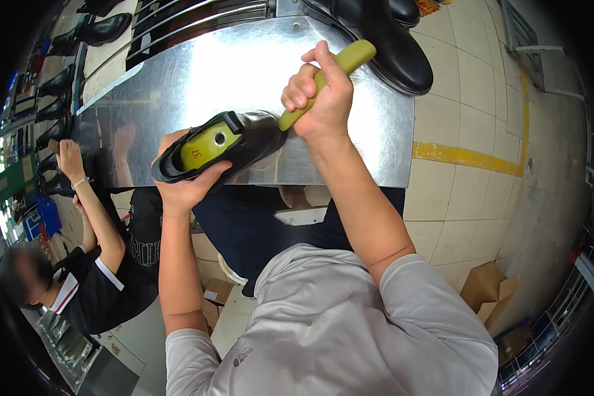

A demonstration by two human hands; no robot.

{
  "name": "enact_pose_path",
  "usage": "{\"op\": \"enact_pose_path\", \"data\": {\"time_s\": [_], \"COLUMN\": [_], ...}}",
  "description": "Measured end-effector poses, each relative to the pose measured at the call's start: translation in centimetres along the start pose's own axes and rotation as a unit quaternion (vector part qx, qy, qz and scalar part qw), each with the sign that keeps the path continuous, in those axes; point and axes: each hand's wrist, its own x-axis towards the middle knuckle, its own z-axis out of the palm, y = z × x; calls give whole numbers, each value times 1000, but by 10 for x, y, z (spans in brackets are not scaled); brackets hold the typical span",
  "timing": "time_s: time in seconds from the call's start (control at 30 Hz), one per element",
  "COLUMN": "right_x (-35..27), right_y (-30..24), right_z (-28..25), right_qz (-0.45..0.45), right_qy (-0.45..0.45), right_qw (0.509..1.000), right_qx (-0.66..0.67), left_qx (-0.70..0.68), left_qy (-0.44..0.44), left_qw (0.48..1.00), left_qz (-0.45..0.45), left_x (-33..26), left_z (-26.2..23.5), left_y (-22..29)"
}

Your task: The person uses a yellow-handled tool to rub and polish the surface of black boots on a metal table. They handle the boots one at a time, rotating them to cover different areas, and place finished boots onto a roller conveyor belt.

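My left hand (183, 188) is clamped round the heel end of a black shoe (257, 144), thumb over the near side, fingers (170, 140) on the far side. Shoe is over the near edge of the metal bench (384, 142), left of the middle of that edge. Opening faces up at me, toe points toward the right edge. Inside it: a lime-green last (204, 146) with a round hole and a red marking. A black tab (233, 122) stands at the front of the opening.

My right hand (329, 105) has its fingers closed round a curved olive-green tool (358, 55), held at a slant. Upper end sticks out toward the bench's far right corner, lower end is at the shoe's toe. Touching or just beside it, can't tell from this angle.

Far right corner: a large black boot (402, 63), toe overhanging the right edge. Past the right edge: tiled floor (459, 198) with a yellow line (465, 157). Past the left edge: more black shoes (105, 30), plus a co-worker (102, 294) with one hand (70, 162) raised beside them.
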Motion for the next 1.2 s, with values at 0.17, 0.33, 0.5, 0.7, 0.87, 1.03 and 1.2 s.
{"op": "enact_pose_path", "data": {"time_s": [0.17,0.33,0.5,0.7,0.87,1.03,1.2], "right_x": [-11,-10,-11,-25,-12,-7,-10], "right_y": [12,10,-20,-27,-15,-10,6], "right_z": [7,23,10,-4,-7,-1,1], "right_qz": [-75,-53,-53,-72,-53,-20,-42], "right_qy": [39,18,-100,-172,-204,-231,-211], "right_qw": [996,997,994,982,977,972,976], "right_qx": [3,-62,-1,-29,-23,36,38], "left_qx": [-25,-83,-6,193,177,172,150], "left_qy": [-33,-9,60,81,47,39,56], "left_qw": [999,995,976,953,974,972,970], "left_qz": [-31,-60,211,220,137,157,182], "left_x": [4,2,5,-48,-53,-50,-46], "left_z": [5,-5,10,17,13,7,8], "left_y": [13,-13,15,-5,17,12,-5]}}
